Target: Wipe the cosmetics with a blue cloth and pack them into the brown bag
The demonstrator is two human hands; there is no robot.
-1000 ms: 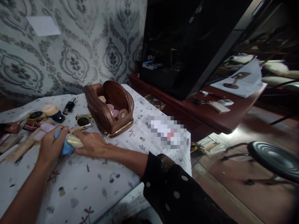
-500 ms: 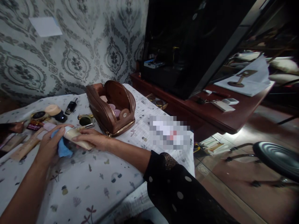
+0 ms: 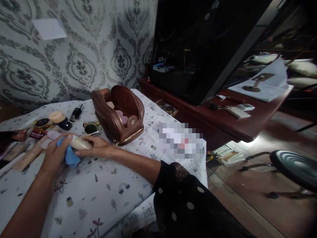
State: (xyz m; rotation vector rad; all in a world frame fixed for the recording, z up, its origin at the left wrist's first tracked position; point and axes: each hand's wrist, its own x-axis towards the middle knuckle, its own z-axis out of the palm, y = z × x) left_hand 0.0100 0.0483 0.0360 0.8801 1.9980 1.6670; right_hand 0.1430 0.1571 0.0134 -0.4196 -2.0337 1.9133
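Grey patterned wallpaper [image 3: 81,66] backs the white draped worktop [image 3: 116,205]; a red-brown cabinet [image 3: 230,125] stands beside it, a round stool [image 3: 294,167] on tiled floor [image 3: 232,201]. The left hand [image 3: 55,148] has its grip clamped on a blue rag [image 3: 71,157], the right hand [image 3: 98,147] on a cream bottle [image 3: 81,143] (one end against the rag), near an open brown bag [image 3: 115,124].

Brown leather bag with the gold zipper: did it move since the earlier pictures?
No: the brown leather bag keeps its place against the grey patterned wall behind it.

Ornate grey wallpaper [image 3: 80,66] and a dark-red cabinet [image 3: 235,129] rise above brownish floor tiles [image 3: 232,181].
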